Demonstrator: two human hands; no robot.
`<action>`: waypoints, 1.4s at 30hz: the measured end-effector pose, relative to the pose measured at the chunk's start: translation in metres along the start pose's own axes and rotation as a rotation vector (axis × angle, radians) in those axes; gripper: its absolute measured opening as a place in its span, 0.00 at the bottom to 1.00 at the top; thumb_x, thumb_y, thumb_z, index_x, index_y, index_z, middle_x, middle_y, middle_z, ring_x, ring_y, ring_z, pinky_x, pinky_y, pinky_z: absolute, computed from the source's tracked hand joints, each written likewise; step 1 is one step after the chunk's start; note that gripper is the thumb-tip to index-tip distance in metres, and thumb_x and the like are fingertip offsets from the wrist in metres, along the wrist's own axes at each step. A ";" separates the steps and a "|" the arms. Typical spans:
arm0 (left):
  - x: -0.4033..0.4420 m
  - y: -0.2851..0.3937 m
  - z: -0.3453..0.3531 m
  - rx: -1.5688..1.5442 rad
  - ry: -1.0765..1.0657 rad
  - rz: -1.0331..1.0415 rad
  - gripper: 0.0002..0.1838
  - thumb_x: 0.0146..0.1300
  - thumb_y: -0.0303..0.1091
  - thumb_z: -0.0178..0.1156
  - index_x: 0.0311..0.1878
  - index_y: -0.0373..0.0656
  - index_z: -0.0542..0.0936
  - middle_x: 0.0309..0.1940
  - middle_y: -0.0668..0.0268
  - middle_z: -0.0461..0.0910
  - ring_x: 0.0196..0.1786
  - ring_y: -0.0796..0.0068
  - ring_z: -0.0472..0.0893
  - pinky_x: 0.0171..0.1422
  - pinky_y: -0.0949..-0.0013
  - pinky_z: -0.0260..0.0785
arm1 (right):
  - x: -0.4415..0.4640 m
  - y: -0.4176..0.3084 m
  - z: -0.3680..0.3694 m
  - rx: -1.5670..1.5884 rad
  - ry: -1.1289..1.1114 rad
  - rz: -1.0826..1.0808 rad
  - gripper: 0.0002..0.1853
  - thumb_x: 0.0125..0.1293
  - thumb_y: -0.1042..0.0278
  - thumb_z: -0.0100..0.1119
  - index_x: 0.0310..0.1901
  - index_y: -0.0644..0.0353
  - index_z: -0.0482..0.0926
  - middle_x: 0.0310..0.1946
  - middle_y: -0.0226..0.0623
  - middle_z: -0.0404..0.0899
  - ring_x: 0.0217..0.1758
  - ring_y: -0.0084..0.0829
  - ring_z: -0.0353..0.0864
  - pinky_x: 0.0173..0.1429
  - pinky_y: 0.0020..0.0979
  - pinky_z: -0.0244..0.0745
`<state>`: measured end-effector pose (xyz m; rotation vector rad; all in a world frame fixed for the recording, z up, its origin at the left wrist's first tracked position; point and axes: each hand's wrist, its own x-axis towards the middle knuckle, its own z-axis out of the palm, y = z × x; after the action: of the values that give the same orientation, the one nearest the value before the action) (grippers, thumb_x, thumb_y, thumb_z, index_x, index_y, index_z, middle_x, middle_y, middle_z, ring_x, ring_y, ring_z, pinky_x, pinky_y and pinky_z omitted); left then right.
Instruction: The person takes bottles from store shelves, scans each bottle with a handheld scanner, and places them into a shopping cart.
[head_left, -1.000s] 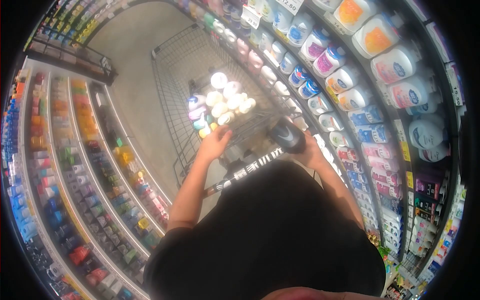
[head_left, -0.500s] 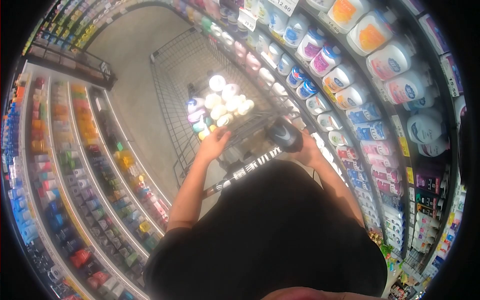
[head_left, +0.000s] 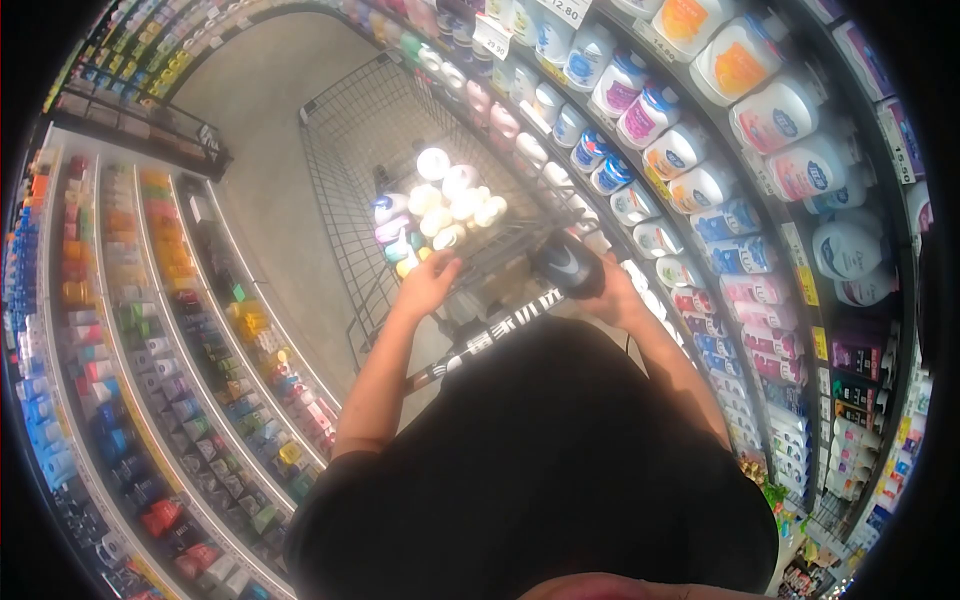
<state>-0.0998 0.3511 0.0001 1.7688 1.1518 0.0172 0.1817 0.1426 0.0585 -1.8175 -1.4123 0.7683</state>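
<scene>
Left hand point(head_left: 430, 285) loosely curled beside bottles point(head_left: 433, 197) in wire shopping cart point(head_left: 344, 85), grip unclear; right hand point(head_left: 617, 295) clasps black swoosh-marked item point(head_left: 568, 265). Almost nothing changed over last second: bottles unmoved, nothing visibly added or removed.

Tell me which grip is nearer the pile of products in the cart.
Left. The left grip is close by the near edge of the pile; the right grip is farther off, to its right, at the dark object.

black rounded item point(head_left: 566, 266) – pale curved mark, held in right hand point(head_left: 618, 296)
</scene>
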 end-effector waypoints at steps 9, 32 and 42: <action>-0.001 0.000 0.000 -0.008 -0.001 0.003 0.29 0.72 0.55 0.55 0.65 0.42 0.77 0.53 0.53 0.84 0.58 0.60 0.82 0.64 0.62 0.71 | -0.003 -0.008 -0.001 0.024 0.016 0.018 0.35 0.49 0.73 0.70 0.64 0.63 0.73 0.57 0.48 0.79 0.60 0.47 0.77 0.66 0.39 0.68; -0.009 0.006 0.002 0.002 0.024 0.002 0.29 0.71 0.55 0.57 0.65 0.44 0.77 0.53 0.51 0.84 0.56 0.59 0.83 0.63 0.62 0.72 | -0.008 -0.005 -0.001 0.003 0.039 -0.067 0.29 0.51 0.73 0.73 0.58 0.62 0.77 0.53 0.44 0.80 0.58 0.45 0.79 0.64 0.38 0.71; -0.013 0.008 0.006 -0.004 0.023 -0.016 0.29 0.70 0.55 0.57 0.65 0.44 0.77 0.53 0.50 0.84 0.56 0.59 0.83 0.62 0.62 0.72 | -0.012 -0.003 -0.001 -0.075 0.078 -0.155 0.31 0.50 0.73 0.73 0.58 0.63 0.77 0.53 0.47 0.80 0.57 0.48 0.79 0.62 0.39 0.73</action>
<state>-0.0986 0.3379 0.0088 1.7604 1.1813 0.0304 0.1780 0.1314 0.0620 -1.7509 -1.5282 0.5668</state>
